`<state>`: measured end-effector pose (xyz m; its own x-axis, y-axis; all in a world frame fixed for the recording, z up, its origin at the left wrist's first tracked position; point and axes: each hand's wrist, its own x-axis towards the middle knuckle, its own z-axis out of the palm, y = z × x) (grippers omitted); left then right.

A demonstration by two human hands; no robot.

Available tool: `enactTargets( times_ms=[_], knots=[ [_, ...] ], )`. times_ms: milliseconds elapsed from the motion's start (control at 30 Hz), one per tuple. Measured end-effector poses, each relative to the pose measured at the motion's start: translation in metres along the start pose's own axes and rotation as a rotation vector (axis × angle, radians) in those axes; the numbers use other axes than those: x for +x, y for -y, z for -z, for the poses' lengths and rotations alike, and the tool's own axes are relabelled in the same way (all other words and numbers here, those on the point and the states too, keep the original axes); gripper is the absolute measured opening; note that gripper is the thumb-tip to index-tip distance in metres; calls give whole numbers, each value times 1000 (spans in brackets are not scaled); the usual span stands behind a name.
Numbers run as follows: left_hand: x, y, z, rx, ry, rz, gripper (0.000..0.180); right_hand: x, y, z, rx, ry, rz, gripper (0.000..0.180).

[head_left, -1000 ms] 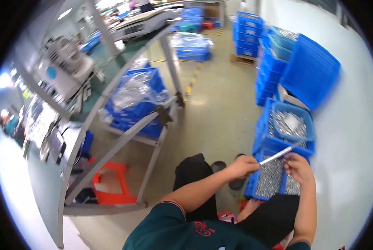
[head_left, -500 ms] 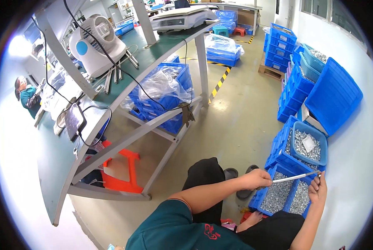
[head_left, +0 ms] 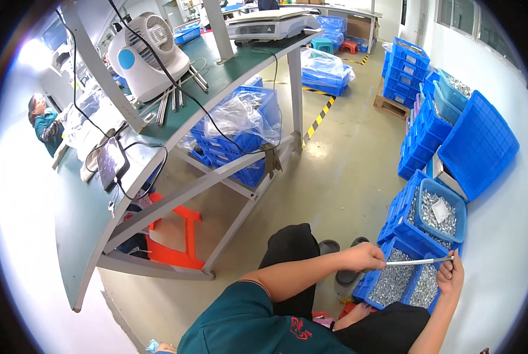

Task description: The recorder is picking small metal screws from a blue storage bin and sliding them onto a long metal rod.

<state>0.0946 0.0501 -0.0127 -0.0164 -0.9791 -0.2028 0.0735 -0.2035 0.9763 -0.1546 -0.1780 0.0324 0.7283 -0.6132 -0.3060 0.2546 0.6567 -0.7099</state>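
A thin metal rod (head_left: 414,261) stretches between my two hands, nearly level, above a blue crate (head_left: 365,289) of small shiny metal parts (head_left: 390,283). My left hand (head_left: 365,256) is closed round the rod's left end. At the other end, the fingers of my right hand (head_left: 451,274) are pinched at the tip. Whether a small part sits between those fingers is too small to make out. A divider splits the crate, with similar metal parts on both sides.
Behind the crate, a light-blue bin (head_left: 441,209) of metal parts rests on another blue crate. A large blue lid (head_left: 479,144) leans by the wall. On the left, a green-topped workbench (head_left: 81,236) holds a white fan (head_left: 149,56) and several metal rods (head_left: 168,106). An orange stool (head_left: 190,236) stands underneath.
The rod has tilted to lie flatter, its right end slightly lower with my right hand. Both hands keep their hold. The whole view has shifted a little, moving the background right and down.
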Motion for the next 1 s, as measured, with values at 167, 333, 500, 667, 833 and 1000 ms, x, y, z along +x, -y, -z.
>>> enactTargets(
  times_ms=[167,333,500,667,833,1000],
  knots=[
    [9,16,-3,-64,-1,-37,21,2,-10,-24,56,11,85,26],
    [5,-4,-8,-124,-26,-20,20,1,-19,-43,-250,-112,160,27],
    [4,-2,-11,-129,-76,-21,20,-4,-33,-69,-651,-78,-36,21],
    [10,-3,-13,-100,-136,50,21,-1,-37,-50,-1188,-57,-168,17],
    [13,2,-16,-110,-175,52,21,-7,-43,-66,-1481,46,5,15],
    [21,7,-18,-89,-178,72,21,-11,-43,-88,-1450,-94,155,11]
  ],
)
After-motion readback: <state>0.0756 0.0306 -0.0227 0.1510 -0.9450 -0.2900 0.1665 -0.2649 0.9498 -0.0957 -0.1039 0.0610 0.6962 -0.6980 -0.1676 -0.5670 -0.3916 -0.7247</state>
